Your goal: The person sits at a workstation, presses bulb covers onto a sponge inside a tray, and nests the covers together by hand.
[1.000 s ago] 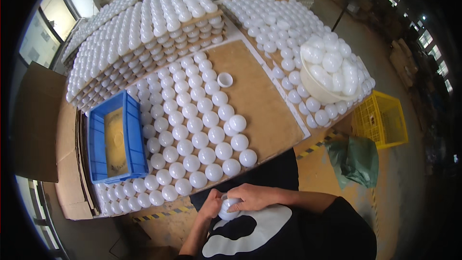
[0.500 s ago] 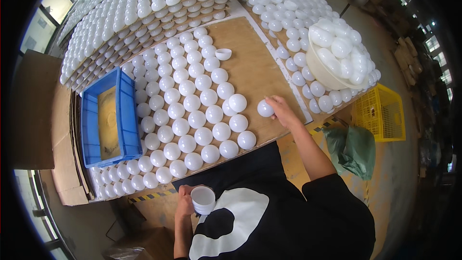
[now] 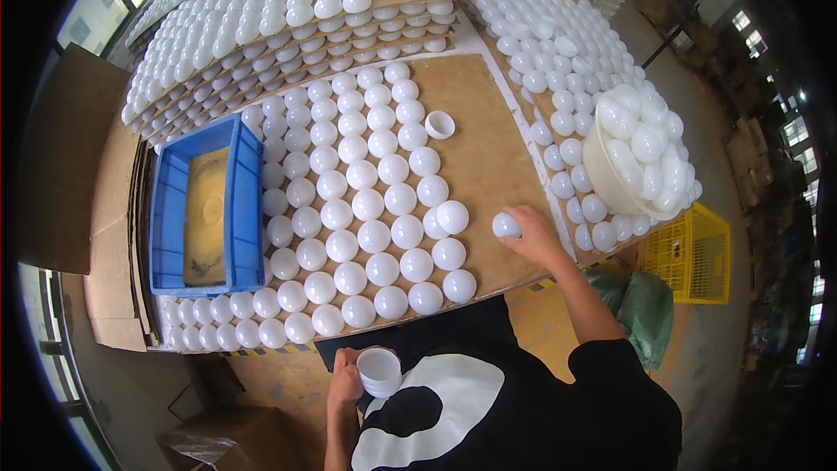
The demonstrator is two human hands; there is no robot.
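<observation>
Domes [image 3: 382, 268], white and glossy, stand in rows from the blue bin [image 3: 248, 218] rightward across the board [image 3: 488, 174]. Below its near edge, the left hand [image 3: 346, 375] grips a mouth-up stack [image 3: 380, 373]. Farther right, the right hand [image 3: 534, 237] holds a single dome [image 3: 505, 225] in its fingertips at the board. They look light, stiff, slick, perhaps brittle; best cupped gently around the sides. Rightmost, more fill a bowl [image 3: 608, 174].

bright windows [image 3: 94, 10], seemingly worn yellow floor [image 3: 536, 323]

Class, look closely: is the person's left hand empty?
No, the left hand holds white cup-shaped pieces with their opening facing up.
</observation>
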